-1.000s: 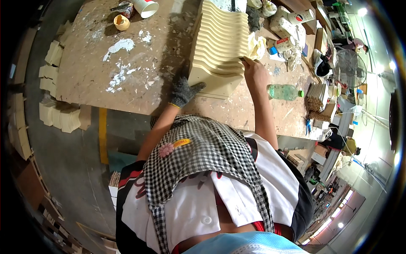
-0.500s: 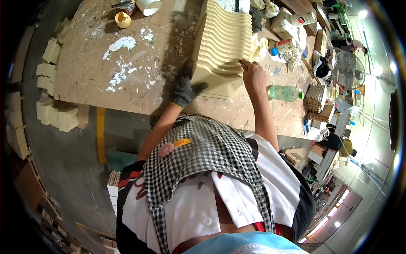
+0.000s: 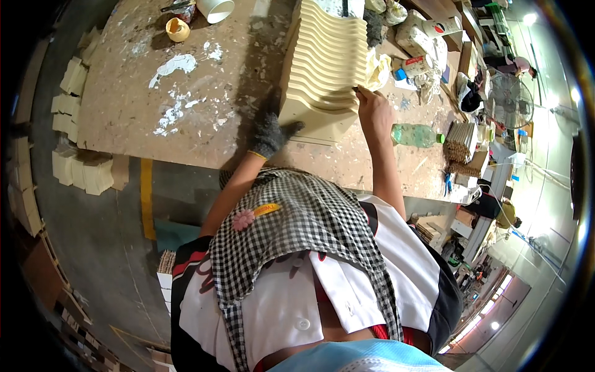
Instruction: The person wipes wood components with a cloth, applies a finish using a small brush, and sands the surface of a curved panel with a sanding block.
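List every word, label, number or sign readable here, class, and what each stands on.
Nothing reads clearly enough to quote.
Yellow patch on the black-and-white checked apron: lettering too small.
White cylindrical cup with a red mark: print too small.
Red-and-white container: print blurred.
White shirt: dark red markings, partly covered, unreadable.

The apron (image 3: 310, 226) bears a lettered yellow patch (image 3: 266, 209); the white cup (image 3: 450, 25) at right, a printed mark.
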Tool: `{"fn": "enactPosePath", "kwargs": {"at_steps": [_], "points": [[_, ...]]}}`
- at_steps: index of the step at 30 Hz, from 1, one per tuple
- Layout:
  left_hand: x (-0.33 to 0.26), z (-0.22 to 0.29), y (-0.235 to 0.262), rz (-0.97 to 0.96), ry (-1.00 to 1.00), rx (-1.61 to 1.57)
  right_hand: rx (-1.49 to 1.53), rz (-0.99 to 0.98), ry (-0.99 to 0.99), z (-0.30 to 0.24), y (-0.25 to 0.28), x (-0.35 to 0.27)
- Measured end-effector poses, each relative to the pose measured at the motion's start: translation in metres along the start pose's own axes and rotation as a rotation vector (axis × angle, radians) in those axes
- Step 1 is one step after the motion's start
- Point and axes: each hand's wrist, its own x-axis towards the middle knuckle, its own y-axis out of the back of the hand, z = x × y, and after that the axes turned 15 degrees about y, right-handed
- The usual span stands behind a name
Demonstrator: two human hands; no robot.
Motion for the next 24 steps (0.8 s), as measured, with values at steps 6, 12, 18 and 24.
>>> {"fn": "enactPosePath", "kwargs": {"at_steps": [6,12,18,24], "points": [[0.000,0.006,0.003,0.024,-0.009,0.002,-0.028,0.047,0.040,0.014,-0.004,0.003],[-0.003,0.012,0.007,-0.016,0.029,-0.029,-0.005,0.126,0.075,0.018,0.008,-0.003],[0.020,0.077,0.033,0.259,-0.437,0.265,0.160,0.117,0.154,0.031,-0.007,-0.011],[0.036,0.069,0.019,0.125,-0.510,0.464,-0.149,0.065,0.206,0.014,-0.009,-0.006]]}}
